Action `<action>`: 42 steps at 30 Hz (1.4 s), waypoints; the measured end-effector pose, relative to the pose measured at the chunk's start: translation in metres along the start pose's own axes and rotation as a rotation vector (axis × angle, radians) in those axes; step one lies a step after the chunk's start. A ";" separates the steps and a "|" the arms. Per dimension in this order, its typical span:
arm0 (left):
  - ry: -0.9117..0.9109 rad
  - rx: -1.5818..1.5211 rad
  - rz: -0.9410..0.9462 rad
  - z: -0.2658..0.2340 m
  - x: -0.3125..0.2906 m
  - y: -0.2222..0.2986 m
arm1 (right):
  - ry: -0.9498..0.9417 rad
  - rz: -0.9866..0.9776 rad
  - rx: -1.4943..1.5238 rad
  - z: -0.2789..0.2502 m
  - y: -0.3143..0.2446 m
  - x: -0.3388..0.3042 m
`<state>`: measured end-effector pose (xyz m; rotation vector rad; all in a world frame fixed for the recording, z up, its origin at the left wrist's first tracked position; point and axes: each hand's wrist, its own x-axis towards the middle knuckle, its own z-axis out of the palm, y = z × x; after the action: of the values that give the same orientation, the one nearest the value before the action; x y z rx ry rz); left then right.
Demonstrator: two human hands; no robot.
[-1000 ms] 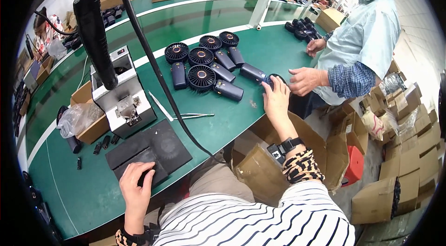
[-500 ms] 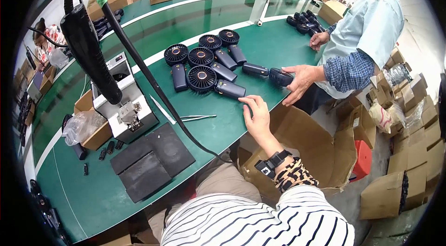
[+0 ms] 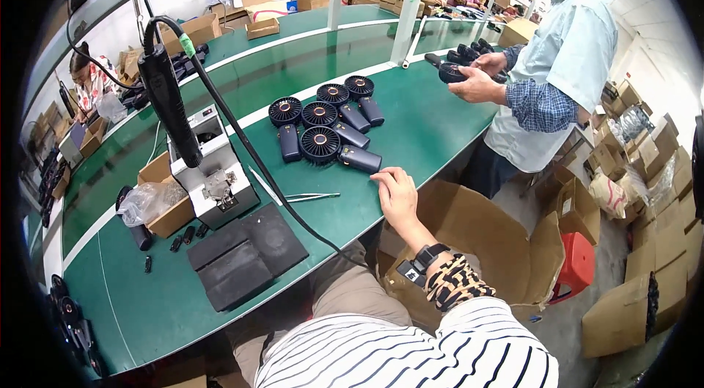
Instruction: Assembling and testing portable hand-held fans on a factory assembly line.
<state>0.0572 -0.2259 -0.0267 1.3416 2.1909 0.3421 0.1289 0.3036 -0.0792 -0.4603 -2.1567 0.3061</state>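
My right hand (image 3: 397,196) rests at the bench's front edge, fingers stretched out and holding nothing. Its fingertips are close to the handle end of the nearest dark blue handheld fan (image 3: 359,159); whether they touch it I cannot tell. Several such fans lie grouped beyond it, with round slatted heads and orange-ringed centres, one of them the upright-handled fan (image 3: 290,142) at the left. My left hand is out of view. Across to the right, a co-worker in a light blue shirt holds another fan (image 3: 450,74) in both hands.
A black screwdriver-like power tool (image 3: 170,105) hangs over a white-and-black machine (image 3: 220,186). Tweezers (image 3: 314,197) and a black mat (image 3: 249,252) lie on the green bench (image 3: 169,329). Below my hand stands an open cardboard box (image 3: 477,241), beside a red stool (image 3: 576,263).
The co-worker has picked up a fan that lay near my hand and drawn it away to the far right. My right hand stays beside the nearest fan; the view has shifted slightly.
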 end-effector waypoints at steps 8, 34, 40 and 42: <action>-0.005 0.061 0.004 0.001 0.009 -0.001 | 0.023 0.000 0.001 -0.001 -0.003 -0.002; -0.301 0.031 -0.156 0.043 -0.043 -0.010 | 0.014 0.024 -0.008 0.003 -0.002 -0.001; -0.373 0.044 -0.185 0.038 -0.038 -0.015 | -0.030 0.056 -0.034 0.000 -0.002 0.003; -0.394 0.047 -0.196 0.036 -0.032 -0.016 | -0.077 0.141 0.145 -0.009 0.000 0.015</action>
<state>0.0767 -0.2636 -0.0539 1.0959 1.9817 -0.0468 0.1280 0.3103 -0.0637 -0.5256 -2.1627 0.5637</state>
